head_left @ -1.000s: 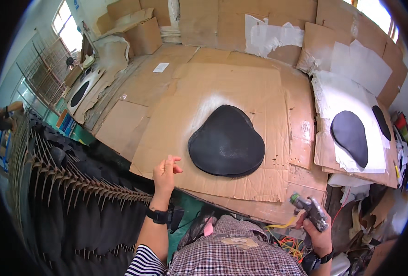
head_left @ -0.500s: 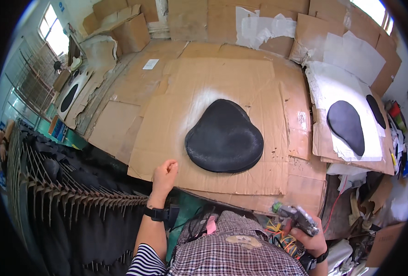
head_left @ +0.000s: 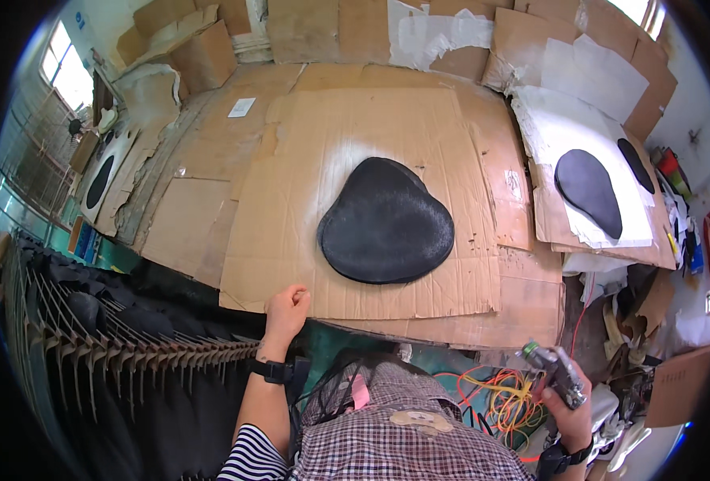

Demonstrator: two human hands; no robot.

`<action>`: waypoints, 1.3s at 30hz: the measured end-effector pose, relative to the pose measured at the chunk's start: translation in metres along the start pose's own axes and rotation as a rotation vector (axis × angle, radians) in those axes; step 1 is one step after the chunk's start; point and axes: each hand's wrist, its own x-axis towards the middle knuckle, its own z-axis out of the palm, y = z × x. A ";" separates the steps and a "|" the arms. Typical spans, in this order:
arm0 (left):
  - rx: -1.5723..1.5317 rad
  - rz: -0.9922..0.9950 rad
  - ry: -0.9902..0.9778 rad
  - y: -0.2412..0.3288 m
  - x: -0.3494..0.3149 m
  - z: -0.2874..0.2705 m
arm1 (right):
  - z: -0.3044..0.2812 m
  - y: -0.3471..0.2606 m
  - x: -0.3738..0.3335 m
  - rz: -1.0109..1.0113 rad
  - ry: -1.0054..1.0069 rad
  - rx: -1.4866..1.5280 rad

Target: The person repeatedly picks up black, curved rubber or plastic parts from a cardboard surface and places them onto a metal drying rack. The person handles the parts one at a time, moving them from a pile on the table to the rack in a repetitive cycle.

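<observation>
Here, the right hand (head_left: pixel 567 407) was closed around a spray gun (head_left: pixel 554 370), its green-tipped end pointing up and to the left, clear of the near edge of the worktop (head_left: pixel 185 220). The left hand (head_left: pixel 288 313) was curled closed into a loose fist near the lower left corner of a cardboard sheet (head_left: pixel 271 256); whether its knuckles touched the cardboard could not be told. On that sheet, right of the left hand and well apart from both hands, lay a black, rounded three-lobed pad (head_left: pixel 385 224), its narrower lobe facing the far side. A whitish haze (head_left: pixel 337 172) marked the cardboard just beside the pad's upper left edge.

Farther right, 2 smaller black pieces (head_left: pixel 589 192) rested on white paper (head_left: pixel 535 128), and 1 more dark oval (head_left: pixel 99 183) lay on a pale board at the far left. A small white slip (head_left: pixel 241 107) lay flat toward the back. Below the worktop, orange and yellow hoses (head_left: pixel 506 401) were tangled left of the right hand, while a rack (head_left: pixel 139 346) with rows of prongs and dark hanging pieces stood beside the left forearm.
</observation>
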 end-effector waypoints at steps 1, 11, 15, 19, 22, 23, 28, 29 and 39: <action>-0.014 -0.001 -0.014 0.002 -0.001 0.001 | 0.002 0.002 -0.004 0.014 -0.056 0.007; 0.021 0.063 -0.025 -0.014 -0.011 -0.005 | 0.077 -0.008 0.014 -0.053 0.048 0.185; 0.037 0.050 -0.022 -0.024 -0.014 -0.010 | 0.076 -0.015 0.024 -0.121 0.104 0.096; 0.023 0.038 -0.015 -0.038 -0.012 -0.007 | 0.067 -0.012 0.012 -0.129 0.180 0.103; 0.037 0.035 -0.019 -0.044 -0.008 -0.001 | 0.046 -0.006 -0.003 -0.048 0.183 0.036; 0.039 0.029 -0.026 -0.043 -0.007 0.001 | 0.043 -0.006 -0.009 -0.054 0.173 0.022; 0.008 0.030 -0.065 -0.039 0.000 0.011 | 0.032 -0.005 -0.026 0.009 -0.034 0.014; 0.005 0.025 -0.078 -0.037 0.000 0.012 | 0.033 -0.006 -0.027 0.035 -0.088 0.024; 0.075 0.004 -0.146 -0.034 -0.008 0.031 | 0.068 -0.014 0.011 -0.080 0.146 0.130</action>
